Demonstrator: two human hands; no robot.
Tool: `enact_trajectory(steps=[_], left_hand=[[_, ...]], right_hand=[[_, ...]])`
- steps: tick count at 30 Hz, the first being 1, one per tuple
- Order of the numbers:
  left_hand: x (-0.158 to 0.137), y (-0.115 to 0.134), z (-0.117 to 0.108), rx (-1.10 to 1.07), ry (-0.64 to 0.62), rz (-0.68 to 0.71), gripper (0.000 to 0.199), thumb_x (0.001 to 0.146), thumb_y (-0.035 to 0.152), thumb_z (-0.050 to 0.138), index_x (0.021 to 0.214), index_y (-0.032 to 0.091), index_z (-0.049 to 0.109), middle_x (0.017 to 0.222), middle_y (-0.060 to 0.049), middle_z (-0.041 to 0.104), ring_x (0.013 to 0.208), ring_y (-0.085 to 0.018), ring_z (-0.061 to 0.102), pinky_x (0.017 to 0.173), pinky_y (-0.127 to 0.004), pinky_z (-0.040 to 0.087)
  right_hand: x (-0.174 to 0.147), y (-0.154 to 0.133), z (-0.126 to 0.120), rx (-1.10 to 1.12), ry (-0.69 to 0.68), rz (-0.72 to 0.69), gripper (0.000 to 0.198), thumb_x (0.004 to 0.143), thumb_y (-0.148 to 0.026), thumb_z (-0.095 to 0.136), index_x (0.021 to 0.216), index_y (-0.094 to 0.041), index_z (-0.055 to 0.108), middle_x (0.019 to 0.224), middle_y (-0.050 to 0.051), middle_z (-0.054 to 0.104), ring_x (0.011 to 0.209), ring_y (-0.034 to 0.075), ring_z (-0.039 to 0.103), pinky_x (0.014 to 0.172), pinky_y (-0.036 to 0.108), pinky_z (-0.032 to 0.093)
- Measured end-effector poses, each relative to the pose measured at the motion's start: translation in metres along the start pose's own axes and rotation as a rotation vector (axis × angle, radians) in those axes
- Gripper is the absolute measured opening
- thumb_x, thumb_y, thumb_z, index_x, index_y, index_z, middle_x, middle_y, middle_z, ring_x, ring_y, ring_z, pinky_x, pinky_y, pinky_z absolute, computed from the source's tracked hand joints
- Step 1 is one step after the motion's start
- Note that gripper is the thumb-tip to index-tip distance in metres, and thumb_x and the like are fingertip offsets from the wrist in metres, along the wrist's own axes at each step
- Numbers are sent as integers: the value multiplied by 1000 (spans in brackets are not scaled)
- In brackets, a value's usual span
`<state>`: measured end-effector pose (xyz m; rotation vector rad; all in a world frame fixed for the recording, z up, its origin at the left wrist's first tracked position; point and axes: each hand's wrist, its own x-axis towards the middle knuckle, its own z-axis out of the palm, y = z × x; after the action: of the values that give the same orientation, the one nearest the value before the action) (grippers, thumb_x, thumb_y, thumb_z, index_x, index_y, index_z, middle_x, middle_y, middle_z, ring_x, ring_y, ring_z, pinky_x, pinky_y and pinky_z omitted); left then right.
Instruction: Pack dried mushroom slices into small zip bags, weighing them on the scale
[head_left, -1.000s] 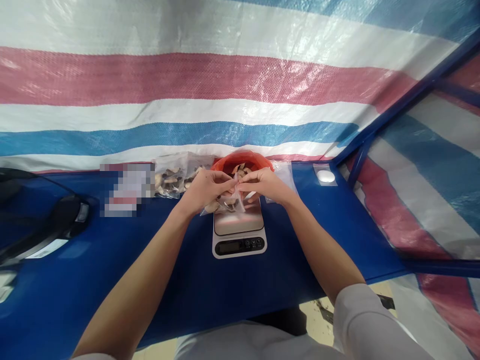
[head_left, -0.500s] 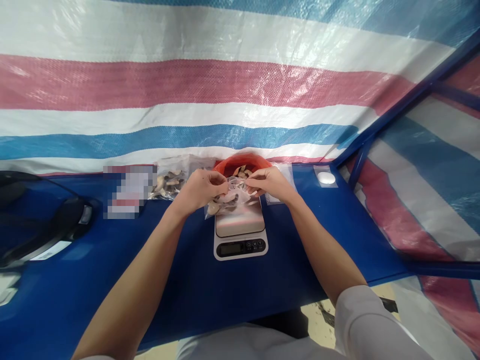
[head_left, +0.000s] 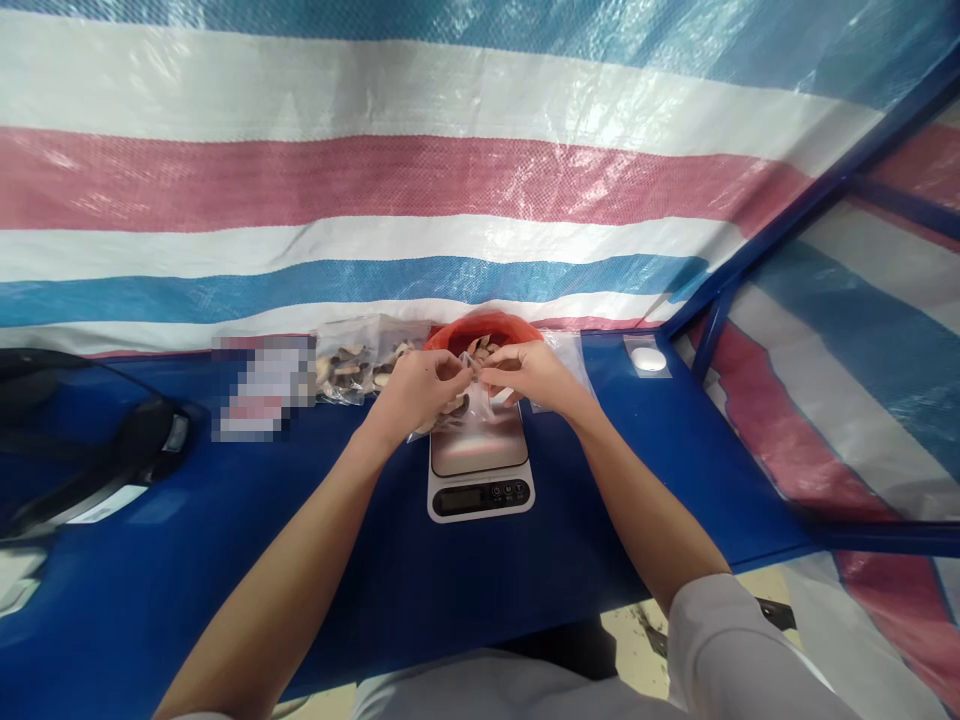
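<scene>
My left hand (head_left: pixel 427 388) and my right hand (head_left: pixel 534 376) pinch the top edge of a clear plastic bag (head_left: pixel 478 408), their fingertips nearly meeting. Pale and dark dried slices show through the bag's lower left part. It hangs over the steel plate of a white kitchen scale (head_left: pixel 481 502), whose display looks dark. Right behind my hands is an orange-red bag (head_left: pixel 487 322), gaping, with similar dried slices (head_left: pixel 482 350) inside. Left of my left hand lie filled clear bags (head_left: pixel 349 375) of such slices.
Flat clear bags (head_left: pixel 571 362) lie right of the orange-red bag. A white oval object (head_left: pixel 648 359) rests on a small bag at the table's right. A black strapped device (head_left: pixel 112 450) sits at the left, near a blurred-out sheet (head_left: pixel 262 385). Striped sheeting (head_left: pixel 420 180) hangs behind the blue table (head_left: pixel 360 590).
My hands have drawn together along the bag's top edge. The opening that showed between them is now gathered closed between my fingertips. The view has shifted slightly.
</scene>
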<state>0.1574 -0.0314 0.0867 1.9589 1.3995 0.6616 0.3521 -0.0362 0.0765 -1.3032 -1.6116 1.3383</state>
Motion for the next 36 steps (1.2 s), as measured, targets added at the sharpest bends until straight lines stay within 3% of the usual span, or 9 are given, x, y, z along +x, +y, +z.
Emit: enact_trajectory(steps=[5,12,20,24,28,33,36], left_hand=[[1,-2,0,-13,37,32,25,79,40,61,65,19,63,61,0,67,59,-16,60,60,-27,43],[-1,-9,-16,165,60,105,13,76,31,62,69,20,62,66,0,68,60,-15,59,63,-29,43],[-2,-20,-26,239,63,184,12,79,29,63,83,20,69,82,-4,73,70,-18,63,69,-30,47],[-2,-20,-25,184,71,261,25,86,37,60,101,21,72,104,-7,76,85,-21,68,82,-32,52],[-3,-19,-23,97,13,344,47,90,52,60,123,20,69,127,-10,72,113,-28,66,103,-39,49],[-3,-24,-14,116,-148,319,89,75,67,73,148,21,50,146,-13,59,131,-35,57,112,-47,44],[-1,-29,-9,123,-169,305,97,72,64,76,152,21,43,150,-14,54,134,-35,54,113,-46,43]], right_hand=[[0,1,6,-10,-48,34,6,79,-23,74,77,-17,74,71,2,70,68,17,73,51,22,61],[1,-1,0,21,21,113,10,75,-21,80,72,-16,72,72,3,74,64,14,71,51,19,59],[-2,-1,-12,13,-30,62,6,75,-20,77,71,-16,74,67,3,72,63,13,69,53,19,59],[-2,0,-13,30,-34,61,13,75,-27,80,73,-16,75,68,4,73,68,16,71,52,20,59],[-1,2,-14,27,-60,26,17,79,-33,78,77,-16,77,72,5,75,69,15,72,55,21,60],[1,4,-14,9,-62,-3,18,80,-35,78,81,-16,78,71,4,75,69,15,72,57,20,59],[1,3,-14,33,-65,29,19,78,-34,80,82,-16,78,73,5,75,69,15,72,55,20,58]])
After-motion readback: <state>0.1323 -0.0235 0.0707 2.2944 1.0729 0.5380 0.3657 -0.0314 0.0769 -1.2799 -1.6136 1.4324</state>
